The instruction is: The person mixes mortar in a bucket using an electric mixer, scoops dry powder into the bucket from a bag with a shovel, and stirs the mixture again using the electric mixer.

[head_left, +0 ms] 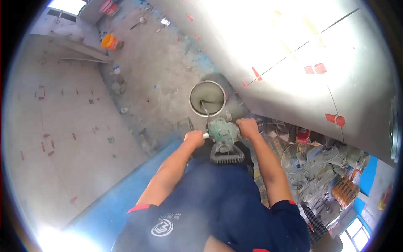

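Note:
A green, dust-covered hand-held electric mixer is in front of my body. My left hand is closed round its pale side handle. On the other side, my right hand is wrapped round the opposite handle, which the fingers mostly hide. The mixer's thin shaft slants down into a round bucket on the floor. Smooth grey wet mix lies inside the bucket, and the shaft's lower end is sunk out of sight in it.
A white wall with red tape marks stands close on the right. Cables, bags and tools clutter the floor at lower right. An orange bucket and a red bucket stand farther off. Debris dots the dusty floor.

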Demonstrator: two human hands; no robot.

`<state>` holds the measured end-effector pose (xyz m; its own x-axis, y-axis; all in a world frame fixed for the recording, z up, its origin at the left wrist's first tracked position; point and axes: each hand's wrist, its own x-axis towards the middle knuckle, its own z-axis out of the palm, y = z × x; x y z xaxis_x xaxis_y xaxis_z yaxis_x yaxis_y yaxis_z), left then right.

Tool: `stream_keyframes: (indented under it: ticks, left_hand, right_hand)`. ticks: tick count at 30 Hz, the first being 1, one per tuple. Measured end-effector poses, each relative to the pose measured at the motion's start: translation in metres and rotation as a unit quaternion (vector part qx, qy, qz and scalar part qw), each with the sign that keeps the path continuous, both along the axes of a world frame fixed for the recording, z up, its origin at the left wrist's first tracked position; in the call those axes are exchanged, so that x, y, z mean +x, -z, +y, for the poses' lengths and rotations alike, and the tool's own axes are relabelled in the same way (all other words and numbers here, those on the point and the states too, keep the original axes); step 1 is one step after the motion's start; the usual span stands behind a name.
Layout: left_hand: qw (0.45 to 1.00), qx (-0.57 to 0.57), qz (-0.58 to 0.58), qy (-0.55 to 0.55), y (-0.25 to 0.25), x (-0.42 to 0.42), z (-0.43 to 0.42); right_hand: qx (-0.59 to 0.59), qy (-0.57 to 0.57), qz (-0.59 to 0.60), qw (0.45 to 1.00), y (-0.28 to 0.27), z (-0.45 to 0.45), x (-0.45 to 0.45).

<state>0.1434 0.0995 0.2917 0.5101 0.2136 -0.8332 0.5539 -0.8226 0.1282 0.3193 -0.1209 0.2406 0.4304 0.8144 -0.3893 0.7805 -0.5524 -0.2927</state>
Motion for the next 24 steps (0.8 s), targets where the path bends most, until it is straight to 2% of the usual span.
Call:
stream_keyframes:
  ticks: [3,5,6,10,13,15,16,17,19,20,21,24]
  left_hand:
    - [1.000,0.000,-0.005,-0.024,0.010,-0.007,-0.004]
    - [0.998,-0.012,-0.026,-0.055,0.017,-0.014,-0.007]
    - [0.998,-0.016,0.010,-0.057,0.015,-0.011,-0.008]
    - [0.984,-0.063,-0.023,-0.163,0.044,-0.036,-0.021]
    - [0.971,-0.088,-0.004,-0.223,0.070,-0.049,-0.036]
    - [0.946,-0.164,0.044,-0.276,0.043,-0.039,-0.038]
    - [0.946,-0.171,0.009,-0.276,0.069,-0.049,-0.042]
    - [0.949,-0.156,-0.017,-0.275,0.073,-0.055,-0.046]
    - [0.908,-0.195,-0.079,-0.362,0.082,-0.065,-0.059]
    - [0.889,-0.270,0.046,-0.366,0.072,-0.058,-0.051]
    - [0.887,-0.276,0.043,-0.368,0.085,-0.060,-0.059]
    - [0.941,-0.186,-0.075,-0.273,0.156,-0.088,-0.088]
  right_hand:
    - [-0.004,-0.047,-0.018,0.999,-0.009,0.009,0.010]
    - [0.066,-0.052,-0.044,0.995,-0.009,0.013,0.013]
    - [0.025,-0.085,-0.046,0.995,-0.010,0.017,0.016]
    - [0.026,-0.145,-0.080,0.986,-0.008,0.034,0.025]
    - [0.025,-0.196,-0.090,0.976,-0.021,0.053,0.027]
    - [0.039,-0.233,-0.105,0.966,-0.022,0.064,0.026]
    - [0.004,-0.244,-0.112,0.963,-0.023,0.070,0.024]
    - [-0.009,-0.255,-0.100,0.962,-0.031,0.075,0.024]
    - [-0.029,-0.292,-0.130,0.947,-0.032,0.085,0.020]
    - [-0.009,-0.301,-0.115,0.947,-0.030,0.092,0.020]
    - [-0.030,-0.329,-0.125,0.935,-0.029,0.096,0.020]
    - [-0.026,-0.353,-0.133,0.926,-0.022,0.107,0.016]
